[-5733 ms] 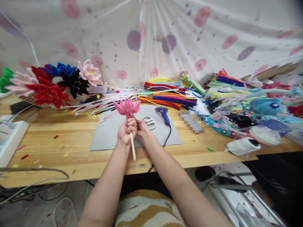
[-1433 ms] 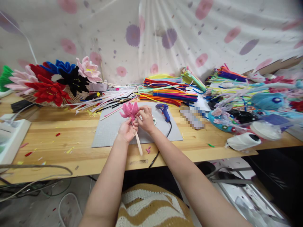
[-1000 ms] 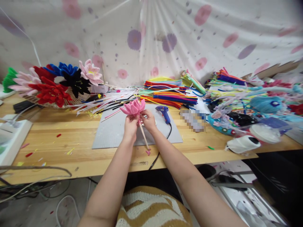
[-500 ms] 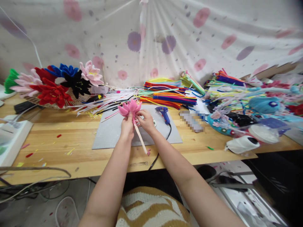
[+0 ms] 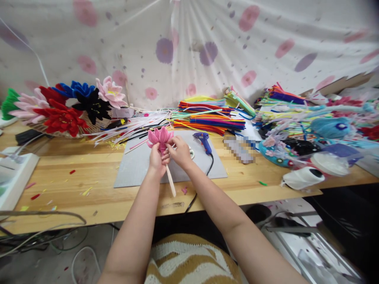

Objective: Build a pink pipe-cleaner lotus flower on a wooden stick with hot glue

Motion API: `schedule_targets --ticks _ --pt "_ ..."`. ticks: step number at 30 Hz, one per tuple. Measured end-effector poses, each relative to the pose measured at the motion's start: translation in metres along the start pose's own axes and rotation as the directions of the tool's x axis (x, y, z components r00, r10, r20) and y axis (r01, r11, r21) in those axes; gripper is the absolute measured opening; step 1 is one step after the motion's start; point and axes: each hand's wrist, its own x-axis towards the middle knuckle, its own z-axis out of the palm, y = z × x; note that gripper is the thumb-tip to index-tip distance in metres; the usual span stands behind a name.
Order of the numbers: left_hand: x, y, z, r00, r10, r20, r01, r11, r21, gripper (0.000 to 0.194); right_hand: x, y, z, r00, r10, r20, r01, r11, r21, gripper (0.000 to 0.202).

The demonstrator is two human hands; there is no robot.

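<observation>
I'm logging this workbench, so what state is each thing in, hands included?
Flower: petals spread.
Stick: slanted, lower end bare.
Left hand: closed below the flower.
Right hand: fingers bent at its base.
Glue gun: lying down, corded; heat unclear.
Scissors: mostly hidden.
Mat: flat.

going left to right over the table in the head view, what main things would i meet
Fuzzy green piece, front red flower, yellow-centred pale pink flower, held bright pink flower, blue glue gun, green scrap, white spool.
</observation>
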Motion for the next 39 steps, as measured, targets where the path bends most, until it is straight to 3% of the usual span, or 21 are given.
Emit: schedule_targets --ticks 4,6,10,13,15,17,20,22,24,30,33,39 --pt "-0.001 -0.003 -0.001 0.995 0.067 -0.077 -0.062 0.996 0.06 0.028 0.003 -0.005 -0.004 1.0 -0.013 0.026 0.012 1.0 0.022 0.007" --pt "0.0 -0.002 -0.003 0.998 0.023 -0.064 -0.022 0.999 0.025 0.028 0.004 -0.006 -0.007 0.999 -0.02 0.04 0.018 0.998 0.056 0.006" --pt "-0.001 0.006 -0.012 0.984 -0.165 0.059 0.174 0.964 -0.201 0.029 0.001 0.0 -0.009 1.0 -0.001 0.027 -0.004 0.983 0.182 0.006" --pt "-0.004 0.012 -0.02 0.954 -0.224 0.198 0.284 0.886 -0.366 0.025 -0.004 0.006 -0.004 0.98 0.184 -0.071 -0.155 0.94 0.304 0.014" --pt "-0.007 0.014 -0.023 0.937 -0.223 0.269 0.324 0.844 -0.427 0.019 -0.006 0.007 0.001 0.917 0.393 -0.071 -0.329 0.845 0.423 0.036" --pt "-0.009 0.015 -0.025 0.921 -0.222 0.321 0.355 0.817 -0.455 0.014 -0.006 0.006 0.007 0.829 0.551 0.1 -0.501 0.649 0.572 0.058" --pt "-0.012 0.014 -0.025 0.913 -0.216 0.345 0.365 0.811 -0.458 0.011 -0.003 0.001 0.013 0.734 0.546 0.405 -0.634 0.336 0.697 0.07" --pt "-0.013 0.014 -0.025 0.92 -0.207 0.331 0.346 0.825 -0.447 0.01 0.002 0.0 0.016 0.732 0.519 0.441 -0.633 0.279 0.723 0.071" --pt "-0.013 0.016 -0.026 0.928 -0.206 0.31 0.329 0.841 -0.428 0.009 0.007 0.002 0.019 0.758 0.519 0.395 -0.608 0.345 0.715 0.068" --pt "-0.007 0.023 -0.032 0.928 -0.28 0.246 0.352 0.873 -0.337 0.02 0.014 0.016 0.027 0.851 0.469 0.237 -0.517 0.667 0.536 0.061" --pt "0.0 0.027 -0.034 0.926 -0.307 0.218 0.36 0.892 -0.272 0.027 0.015 0.019 0.028 0.866 0.435 0.246 -0.497 0.704 0.508 0.06" --pt "0.016 0.028 -0.031 0.939 -0.316 0.132 0.34 0.909 -0.241 0.031 0.025 0.027 0.035 0.853 0.423 0.306 -0.521 0.674 0.524 0.062"
